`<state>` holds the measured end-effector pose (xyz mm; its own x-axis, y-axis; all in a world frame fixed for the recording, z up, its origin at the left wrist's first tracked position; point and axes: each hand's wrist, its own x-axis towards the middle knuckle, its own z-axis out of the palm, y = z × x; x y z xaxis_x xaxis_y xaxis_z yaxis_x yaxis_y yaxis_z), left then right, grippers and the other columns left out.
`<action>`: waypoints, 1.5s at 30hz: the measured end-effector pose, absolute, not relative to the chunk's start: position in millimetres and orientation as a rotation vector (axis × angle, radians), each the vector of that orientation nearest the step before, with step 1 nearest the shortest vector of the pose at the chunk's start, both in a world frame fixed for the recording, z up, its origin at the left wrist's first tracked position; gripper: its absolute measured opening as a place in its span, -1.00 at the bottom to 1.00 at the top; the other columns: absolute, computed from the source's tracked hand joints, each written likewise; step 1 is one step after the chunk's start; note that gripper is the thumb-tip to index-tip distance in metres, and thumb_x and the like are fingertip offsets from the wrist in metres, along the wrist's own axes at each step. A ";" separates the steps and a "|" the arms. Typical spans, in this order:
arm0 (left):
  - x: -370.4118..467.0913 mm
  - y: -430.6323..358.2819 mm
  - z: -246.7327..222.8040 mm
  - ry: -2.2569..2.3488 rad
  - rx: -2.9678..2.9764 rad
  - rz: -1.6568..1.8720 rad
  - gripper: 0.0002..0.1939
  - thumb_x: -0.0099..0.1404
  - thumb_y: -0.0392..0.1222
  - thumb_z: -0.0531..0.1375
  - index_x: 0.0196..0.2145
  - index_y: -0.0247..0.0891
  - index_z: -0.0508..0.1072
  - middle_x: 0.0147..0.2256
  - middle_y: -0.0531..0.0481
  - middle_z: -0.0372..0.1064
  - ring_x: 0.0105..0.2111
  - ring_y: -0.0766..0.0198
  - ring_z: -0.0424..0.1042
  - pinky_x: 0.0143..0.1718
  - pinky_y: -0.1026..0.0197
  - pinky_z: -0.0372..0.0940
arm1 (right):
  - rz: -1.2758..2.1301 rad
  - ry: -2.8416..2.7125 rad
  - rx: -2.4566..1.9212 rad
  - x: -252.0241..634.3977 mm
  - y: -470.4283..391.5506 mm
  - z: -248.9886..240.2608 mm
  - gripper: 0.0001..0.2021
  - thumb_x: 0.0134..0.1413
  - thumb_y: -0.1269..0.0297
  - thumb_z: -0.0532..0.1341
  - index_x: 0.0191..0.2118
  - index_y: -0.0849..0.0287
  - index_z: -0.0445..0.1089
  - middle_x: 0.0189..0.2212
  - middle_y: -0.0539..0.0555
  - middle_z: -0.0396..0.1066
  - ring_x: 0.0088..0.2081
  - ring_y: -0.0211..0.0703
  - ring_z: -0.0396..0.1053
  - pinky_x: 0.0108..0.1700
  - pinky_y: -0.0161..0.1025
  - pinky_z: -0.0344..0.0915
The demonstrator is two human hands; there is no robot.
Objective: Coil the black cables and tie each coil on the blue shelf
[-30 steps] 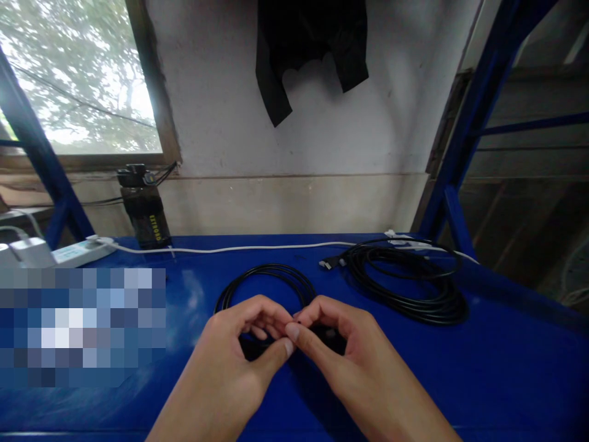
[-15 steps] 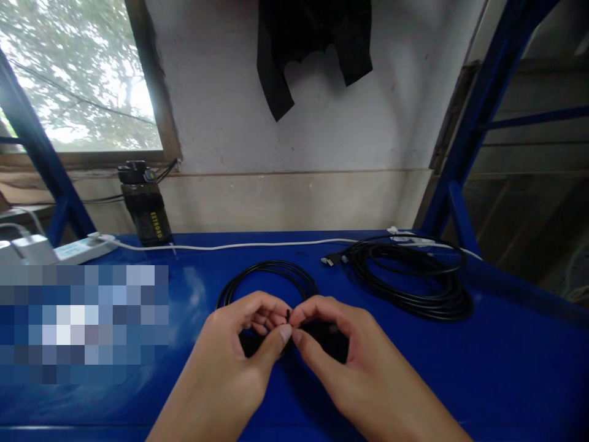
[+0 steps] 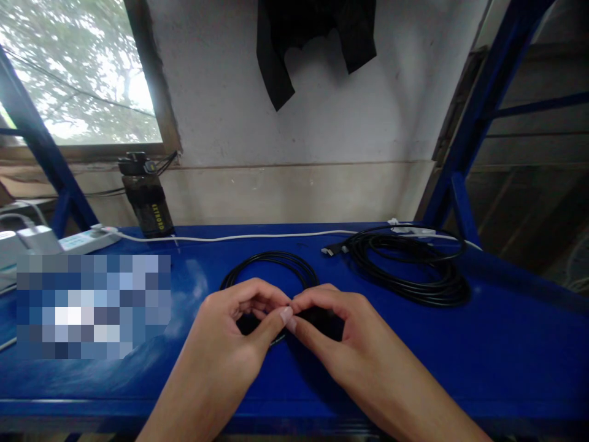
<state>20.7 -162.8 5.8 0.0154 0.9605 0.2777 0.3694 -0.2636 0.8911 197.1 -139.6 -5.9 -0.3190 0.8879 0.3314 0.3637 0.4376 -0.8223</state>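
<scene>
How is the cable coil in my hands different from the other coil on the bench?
The near coil is smaller and thinner, pinched by the left hand and right hand. The far coil is wider and bulkier, lies untouched, and shows a connector. Both are black, on the blue bench.

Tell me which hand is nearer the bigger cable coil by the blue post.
Right. The right hand lies just left of and below the bigger coil, apart from it; the left hand is farther left.
</scene>
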 end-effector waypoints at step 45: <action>23.3 -164.7 12.0 1.468 1.756 1.210 -0.85 0.38 -0.15 0.28 -0.25 -0.13 0.69 -0.31 0.04 0.65 -0.32 0.16 0.58 -0.27 0.19 0.35 | 0.847 -1.924 -0.999 200.2 -140.7 -2.4 -0.87 0.40 0.34 0.21 -0.24 0.08 0.47 -0.27 -0.05 0.54 -0.22 -0.18 0.44 -0.13 -0.26 0.29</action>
